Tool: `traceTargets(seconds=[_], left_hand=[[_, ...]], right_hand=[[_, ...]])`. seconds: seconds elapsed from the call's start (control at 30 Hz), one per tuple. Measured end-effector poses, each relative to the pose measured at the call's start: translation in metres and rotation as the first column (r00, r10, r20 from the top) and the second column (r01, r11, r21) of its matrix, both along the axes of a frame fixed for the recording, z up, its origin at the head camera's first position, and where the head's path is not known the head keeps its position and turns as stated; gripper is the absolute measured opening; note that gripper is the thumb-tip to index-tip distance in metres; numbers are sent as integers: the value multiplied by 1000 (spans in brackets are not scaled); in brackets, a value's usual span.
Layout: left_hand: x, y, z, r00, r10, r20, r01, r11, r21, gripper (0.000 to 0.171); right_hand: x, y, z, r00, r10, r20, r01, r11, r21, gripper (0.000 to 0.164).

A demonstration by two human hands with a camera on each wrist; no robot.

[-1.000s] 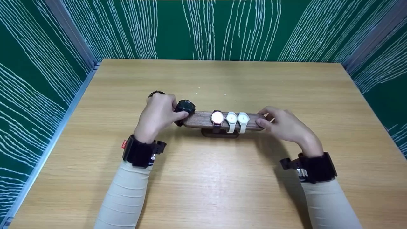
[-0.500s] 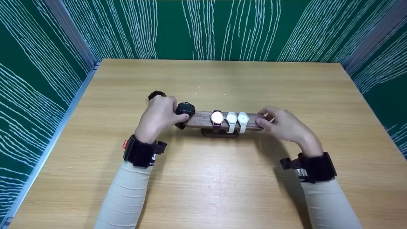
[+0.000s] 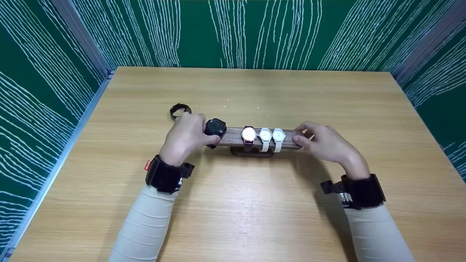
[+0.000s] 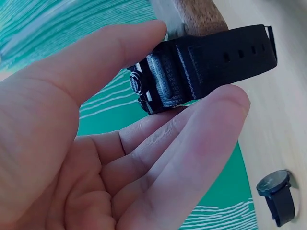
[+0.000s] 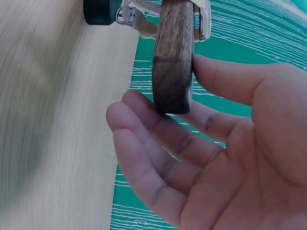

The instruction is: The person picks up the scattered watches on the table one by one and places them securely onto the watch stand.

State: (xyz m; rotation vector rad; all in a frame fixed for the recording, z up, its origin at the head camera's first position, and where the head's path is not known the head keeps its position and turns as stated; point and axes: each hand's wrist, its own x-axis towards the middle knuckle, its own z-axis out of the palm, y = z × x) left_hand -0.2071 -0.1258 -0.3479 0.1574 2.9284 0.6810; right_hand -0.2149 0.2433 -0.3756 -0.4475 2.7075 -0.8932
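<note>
A dark wooden watch stand [image 3: 233,137] carries a brown-strapped watch [image 3: 249,134] and two white watches [image 3: 265,135] on its bar. At the bar's left end, my left hand [image 3: 185,136] grips a chunky black watch [image 3: 215,127] between thumb and fingers. In the left wrist view the black strap [image 4: 225,60] is a closed loop at the end of the bar [image 4: 199,17]. My right hand [image 3: 324,142] holds the bar's right end, thumb on the near side and fingers behind; the right wrist view shows the bare wooden tip [image 5: 172,86] between them.
Another black watch [image 3: 180,111] lies on the wooden table [image 3: 240,203] just beyond my left hand, its strap closed in a loop. The stand's base [image 3: 252,153] rests on the table below the bar. Green walls with white streaks [image 3: 196,36] enclose the table.
My left hand has shifted right and slightly nearer, bringing the black watch further along the bar's left end. More of the watch behind it now shows. My right hand stays in place.
</note>
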Motion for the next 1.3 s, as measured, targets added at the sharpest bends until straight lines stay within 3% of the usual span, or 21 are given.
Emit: traceTargets(seconds=[0.37,0.83,1.3], left_hand=[[3,7,-2,1000,2,-7,-2,1000,-10,46],[9,18,-6,997,2,-72,-4,999,-35,50],[11,27,-10,994,-15,-106,4,995,-102,52]], right_hand=[[0,0,0,1000,-5,5,5,1000,2,36],[0,0,0,1000,-1,-11,1,1000,9,37],[0,-1,1,1000,-7,-1,7,1000,9,37]])
